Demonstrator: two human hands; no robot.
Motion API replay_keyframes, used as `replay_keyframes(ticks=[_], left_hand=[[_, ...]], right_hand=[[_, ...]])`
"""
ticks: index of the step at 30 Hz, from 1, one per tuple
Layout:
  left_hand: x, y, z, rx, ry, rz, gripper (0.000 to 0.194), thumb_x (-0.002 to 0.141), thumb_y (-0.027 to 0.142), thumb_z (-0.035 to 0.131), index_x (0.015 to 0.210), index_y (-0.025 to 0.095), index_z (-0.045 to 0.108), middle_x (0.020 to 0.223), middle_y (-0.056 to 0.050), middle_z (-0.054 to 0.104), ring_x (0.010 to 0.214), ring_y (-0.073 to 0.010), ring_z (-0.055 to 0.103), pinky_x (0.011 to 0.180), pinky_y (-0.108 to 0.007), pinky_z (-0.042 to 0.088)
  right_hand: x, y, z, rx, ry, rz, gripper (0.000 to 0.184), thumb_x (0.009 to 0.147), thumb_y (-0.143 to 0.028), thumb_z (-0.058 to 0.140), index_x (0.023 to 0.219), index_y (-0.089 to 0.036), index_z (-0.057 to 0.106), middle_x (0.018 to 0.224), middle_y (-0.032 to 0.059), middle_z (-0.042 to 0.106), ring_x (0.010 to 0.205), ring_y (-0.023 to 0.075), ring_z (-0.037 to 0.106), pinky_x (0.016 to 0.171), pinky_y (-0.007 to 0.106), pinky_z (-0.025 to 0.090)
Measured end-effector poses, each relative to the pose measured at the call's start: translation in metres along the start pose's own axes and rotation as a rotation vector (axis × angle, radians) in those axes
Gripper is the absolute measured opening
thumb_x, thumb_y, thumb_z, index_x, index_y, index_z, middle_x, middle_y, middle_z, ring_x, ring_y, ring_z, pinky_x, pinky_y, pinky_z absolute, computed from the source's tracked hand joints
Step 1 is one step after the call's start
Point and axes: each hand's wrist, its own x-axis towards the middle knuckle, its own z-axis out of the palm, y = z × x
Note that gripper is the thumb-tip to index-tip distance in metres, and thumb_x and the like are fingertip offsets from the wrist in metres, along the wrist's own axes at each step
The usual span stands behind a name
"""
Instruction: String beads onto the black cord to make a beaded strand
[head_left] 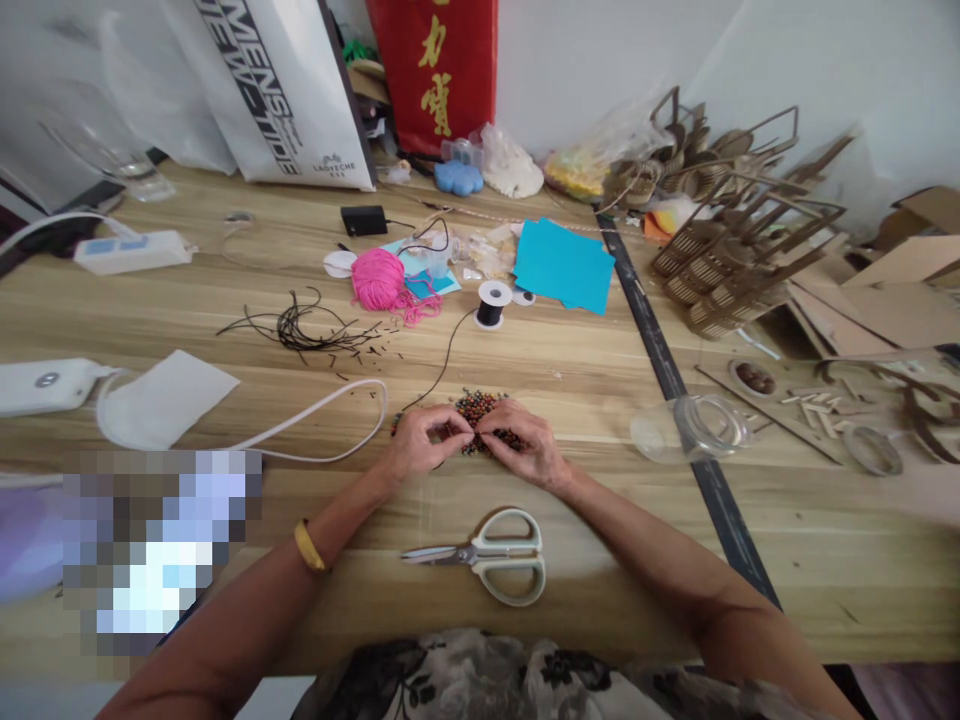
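My left hand (426,440) is closed in a pinch over a heap of small multicoloured beads (477,405). A thin black cord (450,352) runs from a white spool (491,303) down to this hand, with a few beads strung beside the knuckles. The left fingers appear to grip the cord; its end is hidden. Fingertip to fingertip with it, my right hand (525,442) pinches at the right side of the heap. Whatever lies between its fingers is too small to make out. Nearer to me, scissors (506,556) with pale handles lie flat, blades pointing left.
Cut black cords (300,325) and pink yarn (377,280) lie at the back left, blue sheets (564,265) behind the spool. A clear plastic jar (690,428) lies on its side at right, before brown woven baskets (705,270). A white cable (322,455) loops left of my hands.
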Motion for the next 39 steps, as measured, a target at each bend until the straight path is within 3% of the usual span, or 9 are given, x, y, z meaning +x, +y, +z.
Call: replay_keyframes(ticks=[39], left_hand=[[0.0004,-0.0059,0.0020,0.040,-0.016,0.098,0.008,0.076,0.020,0.063,0.074,0.014,0.067,0.068,-0.003,0.064,0.064,-0.0124,0.058,0.062,-0.022,0.045]], right_hand=[[-0.0012,0.0016,0.0021,-0.055,-0.051,-0.048,0.008,0.084,-0.017,0.058,0.092,-0.018,0.060,0.083,0.0069,0.066,0.082,0.0178,0.059,0.077,0.036,0.050]])
